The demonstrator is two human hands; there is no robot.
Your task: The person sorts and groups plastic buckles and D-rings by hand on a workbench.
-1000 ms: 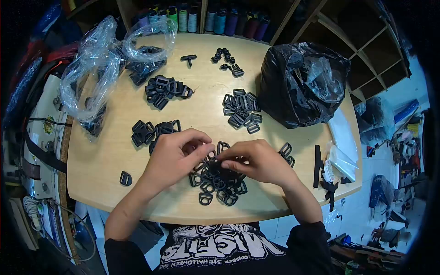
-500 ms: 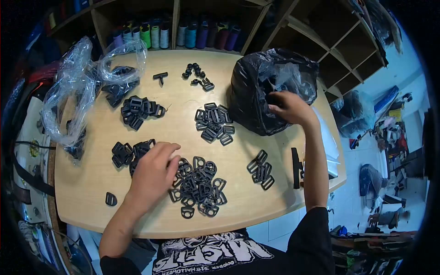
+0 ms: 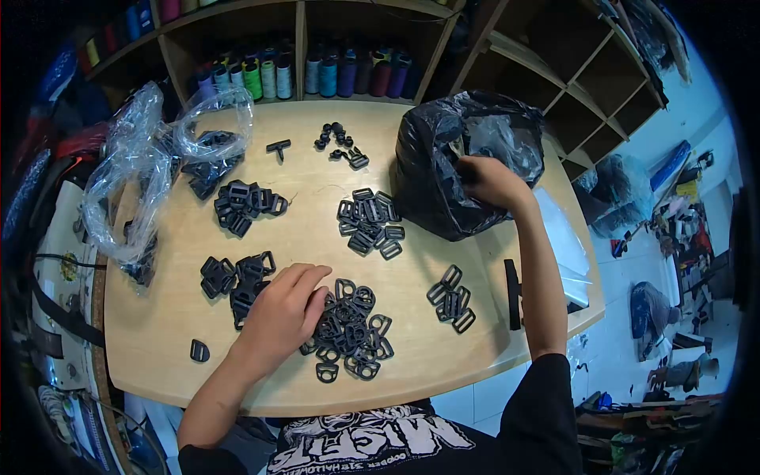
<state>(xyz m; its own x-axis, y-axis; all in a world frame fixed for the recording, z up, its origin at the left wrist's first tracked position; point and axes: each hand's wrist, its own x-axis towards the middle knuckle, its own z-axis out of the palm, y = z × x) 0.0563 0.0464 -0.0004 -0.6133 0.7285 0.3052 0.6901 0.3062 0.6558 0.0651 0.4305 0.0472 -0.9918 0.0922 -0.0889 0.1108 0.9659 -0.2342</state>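
My right hand (image 3: 492,184) reaches into the mouth of a black plastic bag (image 3: 431,186), its fingertips hidden inside. Beside the heap of black plastic ring buckles (image 3: 348,324), my left hand (image 3: 286,317) rests with fingers loosely stretched and nothing visible in them. It partly covers a pile of black side-release buckles (image 3: 218,277). Black strap sliders lie in a middle pile (image 3: 368,210) and a smaller right-hand group (image 3: 451,301). Further back on the left is another pile of black buckles (image 3: 245,202).
Clear plastic bags (image 3: 127,190) with black parts lie at the table's left. Small black cord stoppers (image 3: 332,136) and a T-shaped black piece (image 3: 279,148) are at the back. A single buckle (image 3: 199,351) lies front left. Thread spools (image 3: 269,79) line the shelf behind.
The view has tilted slightly, so the table appears lower. My right hand has sunk a little deeper into the black bag; my left hand stays near the ring buckles.
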